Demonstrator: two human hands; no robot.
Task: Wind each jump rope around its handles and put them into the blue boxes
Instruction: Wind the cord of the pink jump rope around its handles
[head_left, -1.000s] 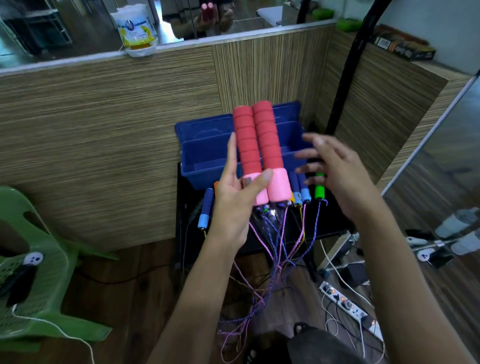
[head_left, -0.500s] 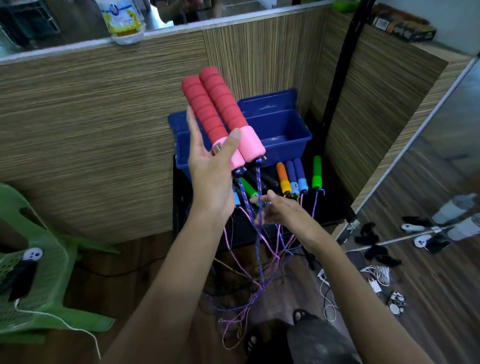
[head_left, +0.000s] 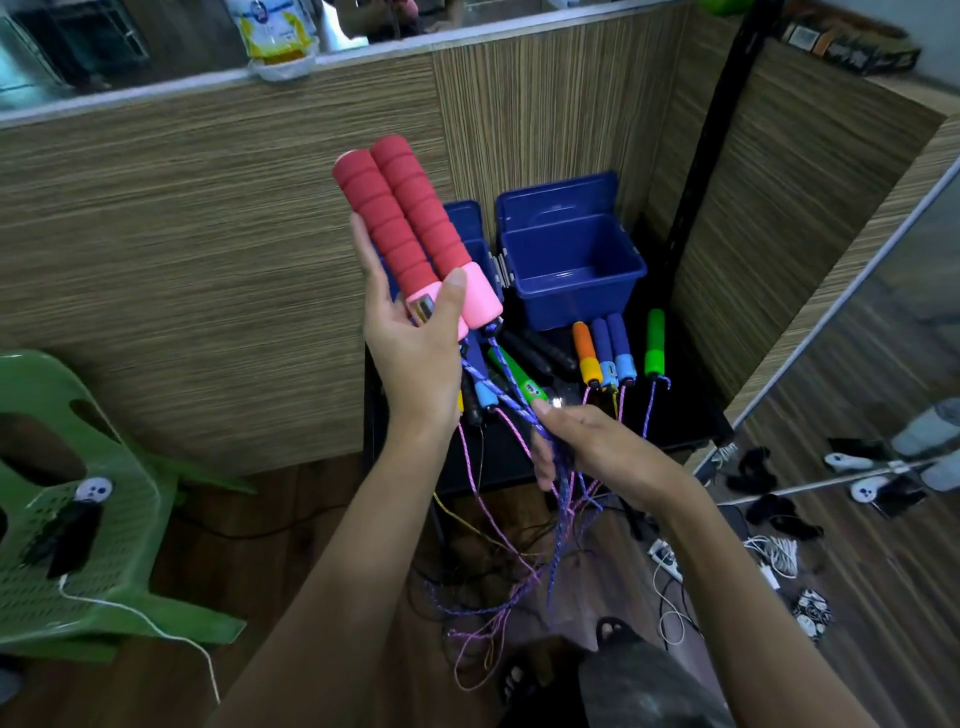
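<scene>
Head view. The left hand holds the pair of red foam handles side by side, tilted up and to the left, with the thumb pressed across their pink ends and the fingers closed behind them. From those ends the blue-and-purple cord runs down and to the right into the right hand, whose fingers are curled loosely around several strands; the rest hangs slack toward the floor. Judged step: the start of winding this jump rope, with no turn yet laid on the handles. The next move calls for the right hand to carry the cord up and around both handles while the left keeps them together. The open blue box stands behind, apparently empty; other jump ropes lie on the black table before it.
</scene>
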